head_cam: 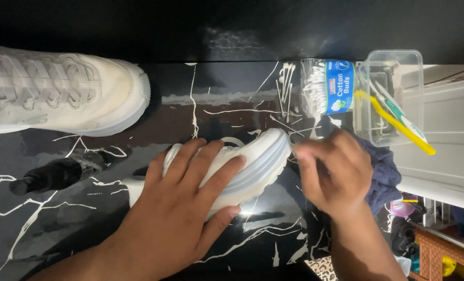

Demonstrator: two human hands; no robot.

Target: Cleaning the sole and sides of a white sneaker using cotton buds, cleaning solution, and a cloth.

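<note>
Hands at work on a black marbled table (60, 218): the left hand (185, 208) lies flat, grip clamped over a white sneaker (258, 161), while the right hand (333, 171) pinches closed at its toe, contents unclear. A second sneaker (60, 93) rests well apart.

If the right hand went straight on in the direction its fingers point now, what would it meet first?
The right hand points left, fingertips at the toe of the white shoe under the left hand. It would probably meet that toe first; whether they already touch is unclear.
</note>
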